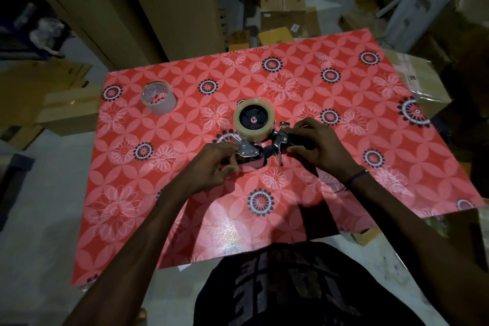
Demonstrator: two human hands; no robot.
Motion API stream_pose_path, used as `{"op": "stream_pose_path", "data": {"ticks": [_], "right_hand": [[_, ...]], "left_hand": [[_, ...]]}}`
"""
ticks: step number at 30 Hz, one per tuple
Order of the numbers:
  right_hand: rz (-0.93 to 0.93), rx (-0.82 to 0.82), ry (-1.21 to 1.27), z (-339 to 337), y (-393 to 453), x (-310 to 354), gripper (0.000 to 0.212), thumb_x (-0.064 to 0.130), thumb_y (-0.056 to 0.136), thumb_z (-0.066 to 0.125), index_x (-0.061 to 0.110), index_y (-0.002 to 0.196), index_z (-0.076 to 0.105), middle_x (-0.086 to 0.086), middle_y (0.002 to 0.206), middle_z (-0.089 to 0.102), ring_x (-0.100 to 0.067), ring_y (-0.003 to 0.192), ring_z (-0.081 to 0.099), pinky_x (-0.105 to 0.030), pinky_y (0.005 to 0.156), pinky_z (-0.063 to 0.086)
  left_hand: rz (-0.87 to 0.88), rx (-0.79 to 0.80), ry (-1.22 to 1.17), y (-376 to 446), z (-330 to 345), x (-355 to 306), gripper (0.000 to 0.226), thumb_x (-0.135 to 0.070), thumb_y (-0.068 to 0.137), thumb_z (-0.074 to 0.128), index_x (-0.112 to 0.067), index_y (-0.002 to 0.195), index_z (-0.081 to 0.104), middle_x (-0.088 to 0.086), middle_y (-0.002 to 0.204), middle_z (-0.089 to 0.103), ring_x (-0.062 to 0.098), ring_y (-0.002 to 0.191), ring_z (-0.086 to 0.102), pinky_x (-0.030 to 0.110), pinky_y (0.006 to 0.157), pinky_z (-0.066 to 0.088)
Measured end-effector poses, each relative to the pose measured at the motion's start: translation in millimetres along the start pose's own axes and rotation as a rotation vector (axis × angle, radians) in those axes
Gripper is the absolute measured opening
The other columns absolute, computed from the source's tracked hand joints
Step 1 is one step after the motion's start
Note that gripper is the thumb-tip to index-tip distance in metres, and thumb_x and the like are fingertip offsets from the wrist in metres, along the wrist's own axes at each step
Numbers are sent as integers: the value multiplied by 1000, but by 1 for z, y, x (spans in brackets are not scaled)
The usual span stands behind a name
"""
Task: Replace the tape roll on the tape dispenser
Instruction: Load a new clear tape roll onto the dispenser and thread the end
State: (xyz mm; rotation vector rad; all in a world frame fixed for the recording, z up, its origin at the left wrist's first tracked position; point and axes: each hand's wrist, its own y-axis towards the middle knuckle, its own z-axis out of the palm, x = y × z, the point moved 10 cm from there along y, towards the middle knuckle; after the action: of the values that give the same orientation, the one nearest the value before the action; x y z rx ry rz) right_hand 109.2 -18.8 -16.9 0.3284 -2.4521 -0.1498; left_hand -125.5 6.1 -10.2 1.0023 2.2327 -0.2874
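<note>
At the middle of the red floral-patterned table (397, 140), a person's two hands work a hand-held tape dispenser (267, 145) lying on its side, long axis left to right. A full tape roll (253, 120) sits on its hub. Right hand (315, 145) grips the handle; left hand (211, 164) curls around the roller-and-blade end, nearer the tape's likely threading path. Near the table's far-left corner stands a near-empty tape core (158, 97).
</note>
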Motion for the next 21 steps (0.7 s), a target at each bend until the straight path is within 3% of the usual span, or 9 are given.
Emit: {"op": "stream_pose_path", "data": {"ticks": [1, 4, 6, 9, 15, 18, 21], "right_hand": [[0, 5, 2, -1, 1, -1, 47, 30, 93, 82, 15, 137, 72, -6, 122, 64, -18, 100, 64, -26, 88, 51], [-7, 14, 2, -2, 3, -1, 47, 30, 93, 81, 15, 137, 72, -5, 121, 64, -13, 100, 60, -24, 88, 50], [-19, 26, -4, -3, 4, 0, 50, 32, 91, 83, 18, 138, 72, -4, 119, 64, -11, 98, 59, -23, 86, 48], [-21, 49, -23, -3, 5, -1, 60, 40, 85, 87, 18, 138, 72, -5, 119, 65, -15, 99, 62, -27, 87, 50], [-28, 46, -22, -3, 8, 1, 71, 54, 76, 88, 17, 134, 73, -6, 117, 67, -19, 98, 66, -27, 86, 52], [-21, 31, -16, -6, 9, 3, 70, 58, 76, 83, 16, 132, 74, -6, 115, 69, -18, 97, 65, -25, 85, 50], [-10, 11, 3, -6, 10, 1, 66, 52, 74, 90, 16, 128, 76, -5, 112, 69, -18, 95, 67, -27, 85, 53]], "left_hand": [[5, 3, -2, 2, 0, 0, 20, -3, 87, 77, -16, 75, 68, 6, 83, 72, 6, 67, 62, 20, 61, 45], [17, 19, 2, 5, -2, -2, 16, -2, 87, 81, -12, 78, 73, 7, 84, 77, -7, 65, 60, 5, 64, 40], [8, 20, 12, 6, -2, -2, 14, 0, 86, 82, -11, 81, 76, 10, 88, 79, 2, 65, 65, 3, 65, 40], [-1, 5, 12, 6, -3, -2, 14, 2, 86, 81, -10, 82, 75, 9, 85, 77, 18, 68, 69, 8, 63, 43], [7, 29, 38, 9, -2, 4, 12, -1, 90, 78, -9, 83, 70, 4, 80, 69, 16, 65, 61, 8, 61, 37], [21, 37, 38, 11, -1, 5, 11, -3, 91, 77, -8, 85, 70, 3, 81, 68, 16, 66, 60, 14, 61, 40], [28, 32, 13, 13, -2, 7, 11, -7, 92, 77, -12, 86, 70, 1, 81, 70, 18, 69, 64, 28, 61, 48]]}}
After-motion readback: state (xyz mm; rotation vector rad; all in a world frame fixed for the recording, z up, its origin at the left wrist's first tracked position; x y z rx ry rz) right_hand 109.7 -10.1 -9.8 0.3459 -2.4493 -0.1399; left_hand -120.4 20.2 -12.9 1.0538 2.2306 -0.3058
